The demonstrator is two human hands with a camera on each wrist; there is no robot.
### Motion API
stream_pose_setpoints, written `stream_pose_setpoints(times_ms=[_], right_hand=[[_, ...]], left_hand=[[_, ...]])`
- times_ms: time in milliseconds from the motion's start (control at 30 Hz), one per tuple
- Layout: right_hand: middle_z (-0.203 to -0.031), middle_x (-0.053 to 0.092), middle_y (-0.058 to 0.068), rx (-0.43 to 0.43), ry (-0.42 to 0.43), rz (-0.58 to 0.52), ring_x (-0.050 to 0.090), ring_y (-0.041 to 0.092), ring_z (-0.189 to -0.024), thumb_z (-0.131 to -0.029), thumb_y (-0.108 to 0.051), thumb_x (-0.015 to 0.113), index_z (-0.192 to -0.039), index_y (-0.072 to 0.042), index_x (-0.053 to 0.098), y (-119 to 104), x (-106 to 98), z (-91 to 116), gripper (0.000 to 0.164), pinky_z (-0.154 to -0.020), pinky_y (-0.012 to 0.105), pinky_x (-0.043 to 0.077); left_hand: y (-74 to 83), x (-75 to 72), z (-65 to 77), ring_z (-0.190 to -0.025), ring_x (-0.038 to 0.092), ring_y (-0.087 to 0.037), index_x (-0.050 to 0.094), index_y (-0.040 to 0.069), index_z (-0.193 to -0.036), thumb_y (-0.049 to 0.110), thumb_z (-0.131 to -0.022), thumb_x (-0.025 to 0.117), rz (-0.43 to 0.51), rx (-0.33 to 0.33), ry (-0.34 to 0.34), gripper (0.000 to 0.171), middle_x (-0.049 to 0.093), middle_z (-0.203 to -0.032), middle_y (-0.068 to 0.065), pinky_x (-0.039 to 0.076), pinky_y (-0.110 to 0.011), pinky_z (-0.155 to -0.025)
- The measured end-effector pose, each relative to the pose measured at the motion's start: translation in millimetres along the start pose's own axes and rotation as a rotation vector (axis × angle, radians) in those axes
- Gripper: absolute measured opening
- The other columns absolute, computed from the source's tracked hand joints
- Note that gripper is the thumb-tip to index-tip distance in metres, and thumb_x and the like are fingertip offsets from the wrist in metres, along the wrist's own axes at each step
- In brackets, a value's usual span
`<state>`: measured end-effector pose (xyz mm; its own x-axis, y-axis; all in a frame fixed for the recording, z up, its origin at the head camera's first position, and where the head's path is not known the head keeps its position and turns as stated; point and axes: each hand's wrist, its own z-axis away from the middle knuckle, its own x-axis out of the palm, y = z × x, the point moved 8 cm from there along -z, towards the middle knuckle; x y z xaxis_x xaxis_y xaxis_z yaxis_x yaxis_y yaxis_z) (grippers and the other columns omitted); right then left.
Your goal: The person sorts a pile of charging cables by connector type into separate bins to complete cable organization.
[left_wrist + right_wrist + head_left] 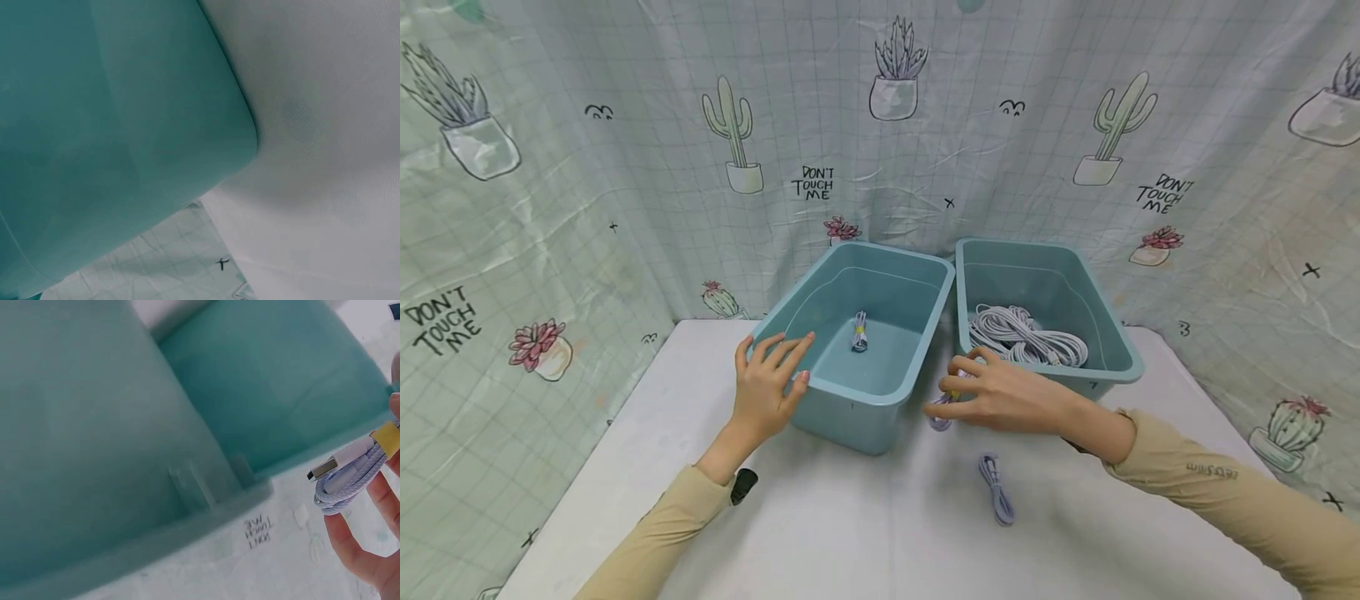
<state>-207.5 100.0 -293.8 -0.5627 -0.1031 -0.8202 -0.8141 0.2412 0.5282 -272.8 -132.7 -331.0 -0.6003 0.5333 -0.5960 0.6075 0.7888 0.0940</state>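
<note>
Between the two bins, my right hand (1000, 392) grips a coiled lilac USB cable (353, 481) wrapped with a yellow tie; its metal plug shows in the right wrist view. My left hand (763, 387) is at the near left corner of the left teal bin (850, 393), fingers spread over its rim; firm contact is unclear. A small cable bundle (860, 333) with a yellow tie lies inside that bin. Another coiled cable (996, 490) lies on the white table, in front of the right hand. The left wrist view shows bin wall but no hand.
The right teal bin (1123, 367) holds a heap of white cables (1030, 337). Both bins stand side by side on the white table (835, 533), with a narrow gap at the front. A cactus-printed curtain (820, 108) hangs behind and along both sides.
</note>
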Motion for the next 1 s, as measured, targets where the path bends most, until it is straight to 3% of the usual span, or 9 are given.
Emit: stream_pose_setpoints(times_ms=[400,1000], right_hand=[[-0.096,0.059,0.000,0.035,0.070,-0.025,0.048,0.019,-0.090,-0.067,-0.014,0.076,-0.114,-0.029,0.056,33.1,-13.7,-18.1,0.053,-0.072,0.038,0.044],[-0.089,0.058,0.000,0.091,0.075,0.003,0.047,0.020,-0.084,-0.078,-0.015,0.067,-0.111,-0.027,0.059,81.7,-4.9,-50.3,0.035,-0.057,0.030,0.033]], left_hand=[[-0.7,0.9,1.6,-0.108,0.048,-0.034,0.053,0.015,-0.126,0.050,-0.093,0.017,-0.003,0.002,-0.003,0.060,0.062,-0.107,-0.009,0.017,-0.062,-0.096],[-0.7,0.4,1.2,-0.107,0.049,-0.033,0.053,0.015,-0.125,0.051,-0.093,0.016,-0.008,0.000,0.007,0.061,0.063,-0.106,-0.008,0.016,-0.061,-0.097]])
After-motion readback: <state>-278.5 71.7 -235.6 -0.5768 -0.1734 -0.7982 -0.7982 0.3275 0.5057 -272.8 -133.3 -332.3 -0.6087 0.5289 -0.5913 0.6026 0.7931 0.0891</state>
